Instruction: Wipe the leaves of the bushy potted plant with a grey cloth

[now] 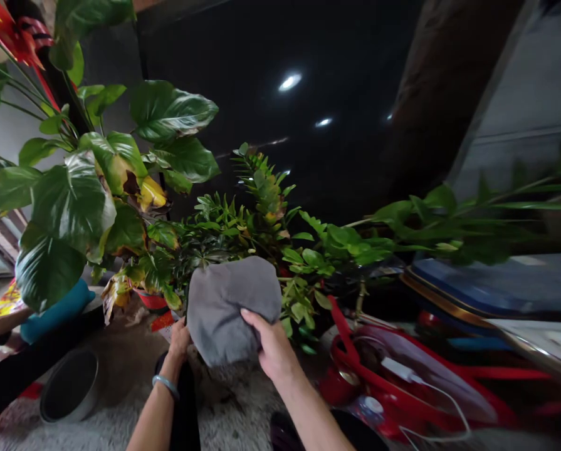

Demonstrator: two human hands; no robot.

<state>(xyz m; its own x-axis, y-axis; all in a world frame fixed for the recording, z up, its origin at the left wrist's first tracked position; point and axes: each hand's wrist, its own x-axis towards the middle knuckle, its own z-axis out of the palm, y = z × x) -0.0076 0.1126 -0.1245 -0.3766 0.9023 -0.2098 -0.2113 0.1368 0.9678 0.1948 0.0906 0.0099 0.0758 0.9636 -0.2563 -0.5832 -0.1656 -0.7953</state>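
A soft grey cloth piece (233, 313) with rounded corners and a few creases is held up in front of me. My right hand (271, 344) grips its lower right side, thumb pressed on top and the other fingers hidden underneath. At its left edge, my left hand (180, 341) is closed on the cloth, its fingers mostly out of sight behind it. A pale bangle circles my left wrist. Leafy green plants (261, 200) rise just behind the cloth.
A large-leaved plant (73, 200) stands at left, near a grey bucket (70, 387) on the floor. Another person's arm (2, 326) and a teal object (57, 310) are at the left edge. On the right lie a red bag (425, 388) with a white cable (459, 413) and stacked panels.
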